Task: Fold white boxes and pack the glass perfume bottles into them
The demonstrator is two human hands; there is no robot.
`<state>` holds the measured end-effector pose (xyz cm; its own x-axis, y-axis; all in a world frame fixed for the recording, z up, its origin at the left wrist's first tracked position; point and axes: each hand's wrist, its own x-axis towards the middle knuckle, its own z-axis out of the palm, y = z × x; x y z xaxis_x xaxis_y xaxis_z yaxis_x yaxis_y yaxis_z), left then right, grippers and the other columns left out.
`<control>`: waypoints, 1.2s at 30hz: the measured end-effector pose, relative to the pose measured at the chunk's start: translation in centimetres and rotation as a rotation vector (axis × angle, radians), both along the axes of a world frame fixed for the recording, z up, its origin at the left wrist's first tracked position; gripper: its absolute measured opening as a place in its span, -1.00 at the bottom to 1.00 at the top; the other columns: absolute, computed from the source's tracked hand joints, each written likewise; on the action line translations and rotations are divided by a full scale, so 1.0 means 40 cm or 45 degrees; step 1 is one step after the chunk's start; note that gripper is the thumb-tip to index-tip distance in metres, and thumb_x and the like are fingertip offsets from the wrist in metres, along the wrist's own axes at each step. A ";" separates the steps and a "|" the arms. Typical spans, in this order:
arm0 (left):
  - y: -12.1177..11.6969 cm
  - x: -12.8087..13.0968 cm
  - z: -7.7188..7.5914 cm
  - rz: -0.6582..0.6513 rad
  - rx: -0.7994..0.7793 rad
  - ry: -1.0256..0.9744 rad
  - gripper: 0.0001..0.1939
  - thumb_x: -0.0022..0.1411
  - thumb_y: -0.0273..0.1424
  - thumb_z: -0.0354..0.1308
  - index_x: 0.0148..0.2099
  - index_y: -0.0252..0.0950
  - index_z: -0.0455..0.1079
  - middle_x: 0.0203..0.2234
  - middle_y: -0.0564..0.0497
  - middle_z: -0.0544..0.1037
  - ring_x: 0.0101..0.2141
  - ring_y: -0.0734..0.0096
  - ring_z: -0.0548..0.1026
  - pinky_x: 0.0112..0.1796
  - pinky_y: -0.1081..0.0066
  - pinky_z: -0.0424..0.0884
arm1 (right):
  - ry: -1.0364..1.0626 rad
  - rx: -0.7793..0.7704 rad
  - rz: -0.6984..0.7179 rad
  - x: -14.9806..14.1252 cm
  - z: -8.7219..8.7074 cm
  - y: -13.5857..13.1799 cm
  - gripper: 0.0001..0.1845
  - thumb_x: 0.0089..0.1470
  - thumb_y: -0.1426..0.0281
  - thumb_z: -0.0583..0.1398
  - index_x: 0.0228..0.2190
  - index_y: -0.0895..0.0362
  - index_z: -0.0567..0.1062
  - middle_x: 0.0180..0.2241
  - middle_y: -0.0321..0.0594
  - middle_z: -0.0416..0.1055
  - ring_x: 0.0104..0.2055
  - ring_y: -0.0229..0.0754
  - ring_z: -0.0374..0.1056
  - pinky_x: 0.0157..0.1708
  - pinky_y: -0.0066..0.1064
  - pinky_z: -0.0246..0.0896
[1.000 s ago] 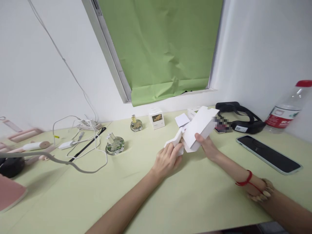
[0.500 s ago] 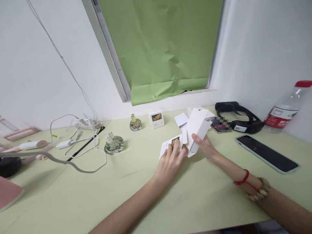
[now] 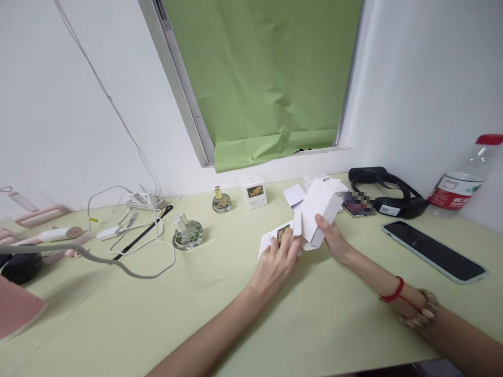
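Observation:
My left hand (image 3: 276, 257) is closed on a white perfume box (image 3: 268, 239) that bears a small dark floral picture; the box lies tilted low over the table. Opposite it, my right hand (image 3: 334, 239) grips a folded white cardboard piece (image 3: 319, 205), thumb on its front face. The cardboard meets the box's open flap end, and I cannot tell whether it goes inside. Further left stand two glass perfume bottles: a silver-capped bottle (image 3: 188, 234) and a smaller gold-capped bottle (image 3: 222, 202). A second perfume box (image 3: 254, 193) stands upright near the wall.
A white paper piece (image 3: 294, 195) lies behind the hands. To the right are a phone (image 3: 432, 250), a black headset (image 3: 401, 207) and a water bottle (image 3: 451, 191). Tangled white cables (image 3: 157, 246) and a black strap (image 3: 137, 238) spread at left.
The view has shifted slightly, so everything sits a little lower and to the right. Both hands keep their holds, with the cardboard piece turned slightly.

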<state>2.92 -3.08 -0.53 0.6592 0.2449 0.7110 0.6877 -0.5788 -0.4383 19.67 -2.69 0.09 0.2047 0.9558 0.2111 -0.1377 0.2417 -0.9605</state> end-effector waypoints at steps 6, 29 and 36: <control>-0.001 -0.008 0.009 -0.104 -0.032 -0.040 -0.80 0.15 -0.56 -0.11 -0.14 -0.34 0.15 -0.11 -0.12 0.35 -0.36 0.40 0.40 -0.62 0.50 0.24 | 0.038 0.069 0.050 0.005 0.000 0.005 -0.18 -0.23 -0.17 0.15 -0.09 0.18 0.29 -0.10 -0.09 0.31 -0.07 -0.04 0.23 -0.11 -0.30 0.17; 0.010 -0.005 -0.003 -0.557 -0.284 -0.333 -0.70 0.20 -0.49 0.01 -0.09 -0.38 -0.04 -0.09 -0.27 0.31 -0.28 0.37 0.43 -0.59 0.60 0.30 | -0.275 0.454 -0.016 -0.027 0.030 -0.047 -0.36 -0.17 0.22 0.28 -0.09 0.20 0.19 -0.08 0.04 0.25 -0.12 -0.13 0.29 -0.22 -0.38 0.31; 0.008 -0.004 -0.011 -0.642 -0.341 -0.369 -0.57 0.16 -0.50 0.06 0.01 -0.39 -0.06 -0.04 -0.32 0.26 -0.14 0.25 0.39 -0.52 0.55 0.36 | -0.265 0.472 -0.006 -0.027 0.024 -0.048 -0.32 -0.14 0.23 0.28 -0.03 0.21 0.17 -0.10 0.02 0.25 -0.05 -0.11 0.24 -0.20 -0.38 0.29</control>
<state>2.77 -2.74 -0.97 0.5298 0.1489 0.8350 0.3716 -0.9257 -0.0708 18.58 -4.62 1.06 0.1260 0.8067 0.5774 0.0519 0.5759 -0.8159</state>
